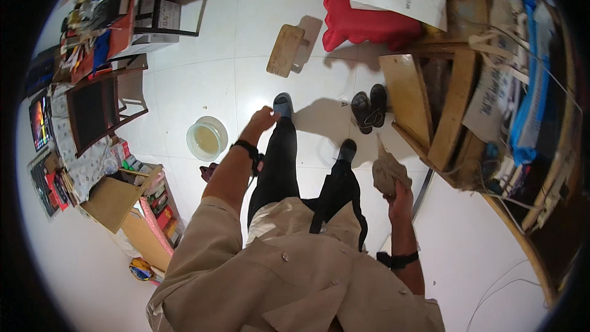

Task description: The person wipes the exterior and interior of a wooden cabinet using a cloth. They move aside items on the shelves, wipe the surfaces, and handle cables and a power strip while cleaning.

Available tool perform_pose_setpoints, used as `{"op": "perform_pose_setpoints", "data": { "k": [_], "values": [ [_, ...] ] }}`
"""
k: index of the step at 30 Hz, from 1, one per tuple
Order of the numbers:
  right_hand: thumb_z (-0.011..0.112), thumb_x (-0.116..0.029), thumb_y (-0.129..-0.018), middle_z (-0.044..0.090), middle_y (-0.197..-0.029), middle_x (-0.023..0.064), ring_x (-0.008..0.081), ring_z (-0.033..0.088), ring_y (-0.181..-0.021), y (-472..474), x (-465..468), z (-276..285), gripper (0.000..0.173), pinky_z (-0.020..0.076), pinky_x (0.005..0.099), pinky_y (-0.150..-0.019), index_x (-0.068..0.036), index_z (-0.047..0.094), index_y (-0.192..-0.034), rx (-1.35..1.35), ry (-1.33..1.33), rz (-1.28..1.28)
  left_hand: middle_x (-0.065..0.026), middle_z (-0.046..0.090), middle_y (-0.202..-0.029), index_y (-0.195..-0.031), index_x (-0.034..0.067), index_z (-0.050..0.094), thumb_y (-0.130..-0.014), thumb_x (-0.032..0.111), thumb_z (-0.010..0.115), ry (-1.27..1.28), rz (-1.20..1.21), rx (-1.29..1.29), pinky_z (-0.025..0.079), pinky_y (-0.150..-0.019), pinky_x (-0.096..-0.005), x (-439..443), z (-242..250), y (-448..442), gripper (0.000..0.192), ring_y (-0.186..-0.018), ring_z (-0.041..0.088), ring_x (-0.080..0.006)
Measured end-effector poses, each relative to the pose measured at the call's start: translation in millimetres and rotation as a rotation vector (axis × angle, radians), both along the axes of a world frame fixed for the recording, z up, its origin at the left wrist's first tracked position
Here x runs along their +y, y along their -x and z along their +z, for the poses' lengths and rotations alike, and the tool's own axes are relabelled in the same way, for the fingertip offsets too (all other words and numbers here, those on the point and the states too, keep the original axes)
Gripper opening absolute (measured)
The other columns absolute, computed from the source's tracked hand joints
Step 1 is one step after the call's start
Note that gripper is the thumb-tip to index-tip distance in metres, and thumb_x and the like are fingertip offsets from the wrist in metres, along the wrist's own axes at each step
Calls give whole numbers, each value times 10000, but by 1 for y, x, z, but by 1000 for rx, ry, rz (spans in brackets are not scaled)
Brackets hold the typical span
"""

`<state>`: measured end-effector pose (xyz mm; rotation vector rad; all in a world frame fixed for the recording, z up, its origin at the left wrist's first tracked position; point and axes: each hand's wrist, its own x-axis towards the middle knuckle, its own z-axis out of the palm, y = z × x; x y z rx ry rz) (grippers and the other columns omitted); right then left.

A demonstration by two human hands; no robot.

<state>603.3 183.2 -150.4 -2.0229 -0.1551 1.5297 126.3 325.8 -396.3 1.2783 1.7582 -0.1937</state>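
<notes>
My right hand [400, 195] grips a bunched brown cloth [388, 175], whose thin end points up towards the dark shoes. My left hand [263, 119] is beside my slippered foot [283, 105], its fingers curled; whether anything small is between them cannot be told. Left of that hand, a translucent basin [207, 139] of cloudy liquid stands on the white tiled floor. Both wrists wear black bands.
A small wooden stool [285, 50] stands ahead. Dark shoes [362, 113] lie near an open wooden drawer [405, 97] on the right. A red cloth [368, 25] hangs beyond. Chair [94, 113], cluttered table [126, 32] and cardboard box [115, 200] stand left.
</notes>
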Motion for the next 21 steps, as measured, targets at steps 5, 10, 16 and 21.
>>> {"op": "perform_pose_setpoints", "data": {
  "k": [5,10,16,21],
  "values": [
    [609,-285,-1015,644,-1255,97,230,656,-1036,54,-17,-52,471,574,371,-760,-34,535,-1407,-3,230,-5,-263,721,-1126,-1273,16,617,-870,473,749,-50,-60,49,551,-967,-497,108,-103,19,624,-1109,684,-415],
    [625,-202,-1009,670,-1266,103,178,656,-1056,93,-39,-75,442,552,338,-875,8,563,-1394,-12,309,231,-280,657,-1239,-1313,-10,527,-853,485,756,-121,-97,179,510,-1015,-528,187,-189,25,713,-1180,635,-445],
    [596,-182,-1025,656,-1311,121,225,634,-1161,97,-63,-75,454,525,378,-987,22,542,-1426,-6,530,113,-315,576,-1404,-1547,-104,282,-757,720,781,-25,72,103,497,-1073,-439,250,-279,48,1246,-1296,596,-404],
    [582,-181,-1031,652,-1311,134,244,632,-1173,87,-68,-67,452,524,397,-1000,50,543,-1418,25,641,-57,-209,705,-1225,-1364,-77,548,-855,600,755,46,146,-169,535,-973,-423,229,-310,46,872,-1137,685,-307]
  ]
}}
